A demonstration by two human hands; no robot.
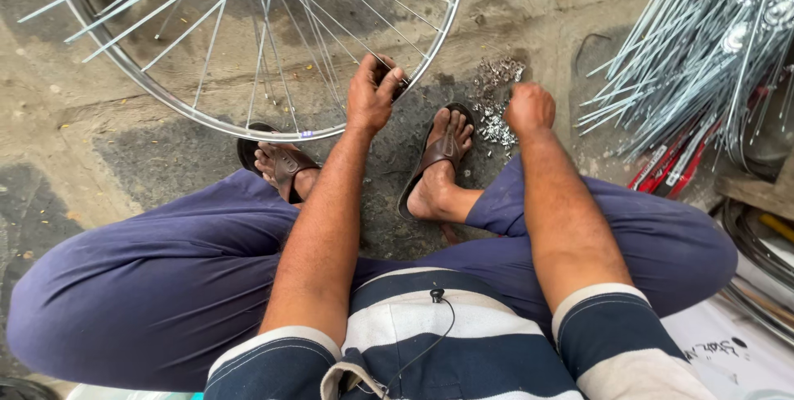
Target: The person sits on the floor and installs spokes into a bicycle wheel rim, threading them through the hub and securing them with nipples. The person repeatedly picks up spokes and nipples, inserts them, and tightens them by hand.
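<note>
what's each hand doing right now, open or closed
Left hand: closed, pinching a spoke at the wheel rim.
Right hand: closed in a fist over the pile of small metal bits; contents hidden.

a person sits low on the grey stone floor (99, 131) with knees wide apart, in blue trousers and a shirt with dark blue and white stripes. the left hand (374, 95) grips the shiny metal bicycle wheel rim (248, 129) at its lower edge, where thin silver spokes (273, 28) meet it. the right hand (529, 108) is closed in a fist just above a small heap of tiny silver metal bits (495, 98) on the floor. two feet in brown sandals (442, 152) rest between the hands. a big bunch of loose silver spokes (703, 44) lies at the right.
</note>
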